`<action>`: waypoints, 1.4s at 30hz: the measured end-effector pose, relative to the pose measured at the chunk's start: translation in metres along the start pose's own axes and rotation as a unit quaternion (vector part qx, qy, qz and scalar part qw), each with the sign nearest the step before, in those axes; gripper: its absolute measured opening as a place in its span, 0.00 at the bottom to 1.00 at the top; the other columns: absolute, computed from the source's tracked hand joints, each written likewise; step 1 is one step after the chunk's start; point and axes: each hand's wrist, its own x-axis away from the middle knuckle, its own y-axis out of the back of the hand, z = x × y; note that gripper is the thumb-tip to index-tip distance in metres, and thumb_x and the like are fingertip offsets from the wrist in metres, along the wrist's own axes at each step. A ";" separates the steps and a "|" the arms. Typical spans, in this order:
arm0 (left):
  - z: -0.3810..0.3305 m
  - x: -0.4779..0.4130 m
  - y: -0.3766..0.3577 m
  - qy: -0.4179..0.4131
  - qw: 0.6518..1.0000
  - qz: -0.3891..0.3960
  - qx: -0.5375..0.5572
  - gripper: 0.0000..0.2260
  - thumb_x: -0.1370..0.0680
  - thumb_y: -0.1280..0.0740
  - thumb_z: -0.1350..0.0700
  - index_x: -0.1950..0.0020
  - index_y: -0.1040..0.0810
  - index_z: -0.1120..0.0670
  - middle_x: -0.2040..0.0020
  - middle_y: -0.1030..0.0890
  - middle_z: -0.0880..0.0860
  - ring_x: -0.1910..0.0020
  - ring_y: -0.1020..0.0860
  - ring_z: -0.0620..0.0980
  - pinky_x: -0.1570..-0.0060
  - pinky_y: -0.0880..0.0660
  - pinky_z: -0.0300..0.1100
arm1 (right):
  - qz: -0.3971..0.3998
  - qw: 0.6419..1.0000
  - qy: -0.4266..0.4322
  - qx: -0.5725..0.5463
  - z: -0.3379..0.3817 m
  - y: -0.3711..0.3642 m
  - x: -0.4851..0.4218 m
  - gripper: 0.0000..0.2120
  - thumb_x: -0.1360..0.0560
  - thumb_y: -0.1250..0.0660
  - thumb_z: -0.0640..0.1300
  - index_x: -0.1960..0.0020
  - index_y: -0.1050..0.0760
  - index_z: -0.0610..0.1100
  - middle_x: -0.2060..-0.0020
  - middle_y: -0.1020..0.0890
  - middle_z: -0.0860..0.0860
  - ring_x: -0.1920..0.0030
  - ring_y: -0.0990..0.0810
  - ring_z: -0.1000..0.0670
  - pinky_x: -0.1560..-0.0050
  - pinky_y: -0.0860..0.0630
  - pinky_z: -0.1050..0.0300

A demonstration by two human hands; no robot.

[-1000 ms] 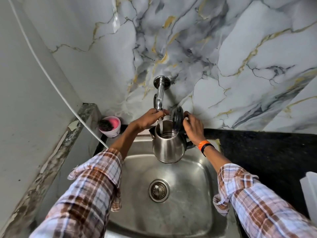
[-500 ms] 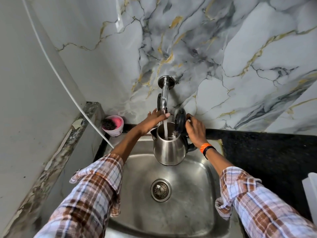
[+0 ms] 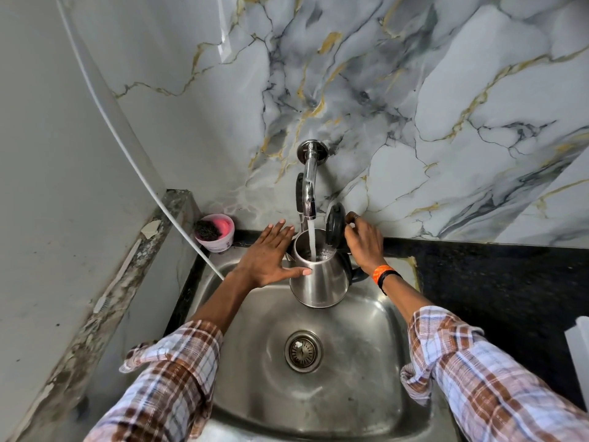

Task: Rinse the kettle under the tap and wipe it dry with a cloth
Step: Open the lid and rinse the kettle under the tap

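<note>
Rinsing underway: tap (image 3: pixel 308 186) fills the kettle (image 3: pixel 318 275) at the sink (image 3: pixel 366 362) back edge; left hand (image 3: pixel 267 260) open against it; right hand (image 3: pixel 365 242) seemingly gripping the lid (image 3: pixel 334 224); next, swirl and tip.

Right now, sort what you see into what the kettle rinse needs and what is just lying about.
Needed: kettle with lid open, tap running into it, sink, left hand flat against the kettle, right hand at the lid.

Lying about: pink tub, white hose, white container at the right edge.
</note>
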 end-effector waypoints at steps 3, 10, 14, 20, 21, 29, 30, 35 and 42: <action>0.000 0.000 -0.003 -0.002 1.000 -0.007 -0.005 0.50 0.26 0.42 0.25 0.17 0.53 0.56 0.16 0.50 0.53 0.16 0.58 0.49 0.18 0.61 0.49 | -0.011 1.000 0.007 -0.003 -0.002 -0.001 0.002 0.08 0.30 0.46 0.52 0.67 0.39 0.54 0.73 0.30 0.55 0.63 0.30 0.46 0.57 0.38 0.53; -0.005 -0.001 -0.004 0.006 1.000 -0.013 0.000 0.50 0.27 0.44 0.24 0.17 0.53 0.56 0.16 0.50 0.54 0.16 0.58 0.49 0.18 0.61 0.48 | -0.013 1.000 0.005 -0.004 -0.009 -0.002 -0.001 0.08 0.29 0.46 0.54 0.67 0.38 0.55 0.73 0.30 0.55 0.62 0.28 0.45 0.56 0.37 0.53; -0.004 -0.001 -0.002 0.007 1.000 -0.018 0.005 0.50 0.26 0.43 0.25 0.17 0.53 0.56 0.16 0.50 0.54 0.16 0.58 0.49 0.18 0.61 0.48 | -0.017 1.000 0.004 -0.006 -0.007 -0.001 -0.001 0.08 0.29 0.46 0.52 0.67 0.38 0.55 0.71 0.30 0.56 0.60 0.28 0.45 0.55 0.37 0.53; -0.002 -0.002 0.004 0.001 1.000 -0.017 0.000 0.50 0.26 0.43 0.24 0.17 0.54 0.56 0.16 0.50 0.54 0.17 0.59 0.48 0.18 0.61 0.47 | -0.025 1.000 0.008 -0.013 -0.005 0.000 -0.002 0.11 0.32 0.50 0.58 0.67 0.37 0.54 0.72 0.30 0.56 0.61 0.28 0.44 0.56 0.36 0.52; -0.002 -0.002 0.005 0.001 1.000 -0.019 -0.001 0.50 0.26 0.44 0.24 0.17 0.54 0.56 0.16 0.50 0.54 0.17 0.59 0.48 0.18 0.61 0.47 | -0.027 1.000 0.005 -0.010 -0.004 0.000 -0.003 0.10 0.30 0.48 0.56 0.67 0.37 0.53 0.72 0.30 0.55 0.61 0.28 0.44 0.56 0.36 0.52; -0.002 0.000 0.010 0.000 1.000 -0.018 -0.012 0.51 0.27 0.47 0.23 0.17 0.53 0.56 0.16 0.50 0.54 0.17 0.58 0.49 0.17 0.59 0.49 | -0.035 0.999 -0.005 -0.009 -0.004 -0.002 -0.004 0.13 0.29 0.47 0.53 0.61 0.31 0.44 0.71 0.29 0.53 0.60 0.28 0.43 0.55 0.36 0.52; -0.002 0.000 0.011 0.000 1.000 -0.018 -0.012 0.51 0.27 0.46 0.23 0.17 0.53 0.56 0.16 0.50 0.54 0.17 0.58 0.49 0.17 0.59 0.49 | -0.037 0.999 -0.007 -0.009 -0.004 -0.003 -0.004 0.13 0.29 0.47 0.53 0.61 0.31 0.44 0.71 0.29 0.52 0.60 0.27 0.43 0.56 0.36 0.51; 0.000 0.000 0.011 -0.004 1.000 -0.010 -0.013 0.50 0.26 0.45 0.24 0.17 0.54 0.56 0.16 0.50 0.55 0.17 0.59 0.49 0.17 0.59 0.50 | -0.037 0.999 -0.001 -0.008 -0.004 -0.004 -0.004 0.12 0.28 0.46 0.53 0.62 0.33 0.45 0.72 0.30 0.54 0.62 0.28 0.44 0.56 0.36 0.52; 0.000 0.001 0.017 -0.002 1.000 0.000 -0.007 0.50 0.26 0.45 0.25 0.17 0.53 0.56 0.16 0.51 0.55 0.17 0.59 0.48 0.18 0.62 0.47 | -0.042 0.999 0.009 -0.026 -0.001 -0.006 -0.003 0.15 0.34 0.52 0.62 0.67 0.36 0.52 0.71 0.29 0.56 0.61 0.27 0.45 0.56 0.36 0.53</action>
